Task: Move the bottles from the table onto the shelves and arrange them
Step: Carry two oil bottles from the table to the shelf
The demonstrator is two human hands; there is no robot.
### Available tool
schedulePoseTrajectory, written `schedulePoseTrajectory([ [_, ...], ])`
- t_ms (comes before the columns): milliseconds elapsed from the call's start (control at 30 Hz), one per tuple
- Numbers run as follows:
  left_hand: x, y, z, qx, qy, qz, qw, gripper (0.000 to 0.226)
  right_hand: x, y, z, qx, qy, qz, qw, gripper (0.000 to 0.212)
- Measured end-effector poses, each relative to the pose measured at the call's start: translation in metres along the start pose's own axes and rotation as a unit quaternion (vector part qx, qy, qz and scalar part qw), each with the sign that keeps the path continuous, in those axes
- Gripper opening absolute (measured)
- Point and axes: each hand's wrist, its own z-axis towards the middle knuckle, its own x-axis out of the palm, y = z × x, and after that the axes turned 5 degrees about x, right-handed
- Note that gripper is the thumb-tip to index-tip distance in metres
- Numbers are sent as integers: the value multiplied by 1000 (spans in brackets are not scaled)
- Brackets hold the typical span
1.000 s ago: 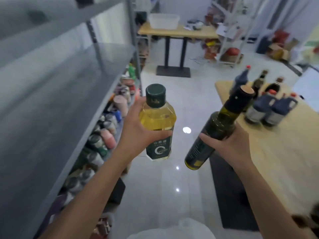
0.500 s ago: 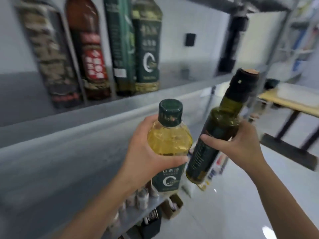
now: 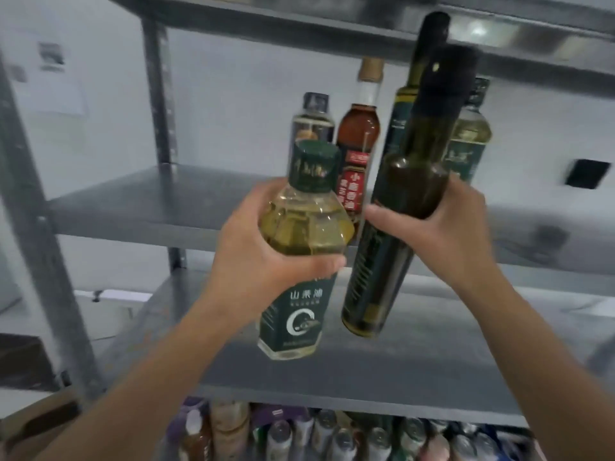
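Yellow oil bottle [image 3: 301, 257] sits in the left hand [image 3: 256, 257], fingers wrapped round its shoulder. The right hand [image 3: 442, 227] clasps a dark green bottle [image 3: 396, 227] mid-body, tilted, both before the grey shelf [image 3: 149, 204].

**A stockroom fitted with metal racking**

Grey steel shelving [image 3: 139, 207] on plain uprights [image 3: 159, 94] is set against a bare white wall [image 3: 233, 94]. A few cooking-oil bottles [image 3: 357, 128] are stood together on one level, and the level at the bottom is packed tight with cans and small bottles [image 3: 332, 434]. A cardboard box [image 3: 36, 424] is seen at the lower left, and printed sheets [image 3: 50, 58] are fixed to the wall. A shop storeroom is indicated, not a home.
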Motion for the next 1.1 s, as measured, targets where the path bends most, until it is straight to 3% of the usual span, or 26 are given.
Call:
schedulePoseTrajectory([
  [100, -23, -9, 13, 3, -63, 18, 998, 76, 18, 25, 22, -26, -3, 13, 1000, 33],
  [267, -69, -11, 39, 24, -165, 53, 985, 97, 54, 70, 55, -60, -24, 9, 998, 44],
  [400, -101, -4, 72, 36, -215, 75, 973, 98, 86, 101, 82, -70, -53, -16, 996, 48],
  [733, -130, 34, 141, 21, -215, 124, 968, 89, 156, 118, 120, -5, -65, -75, 995, 59],
  [933, -121, 56, 168, -22, -219, 145, 965, 86, 174, 108, 128, 32, -76, -78, 994, 47],
  [1100, -123, 70, 162, 19, -193, 143, 971, 88, 185, 100, 120, 41, -92, -37, 994, 58],
])
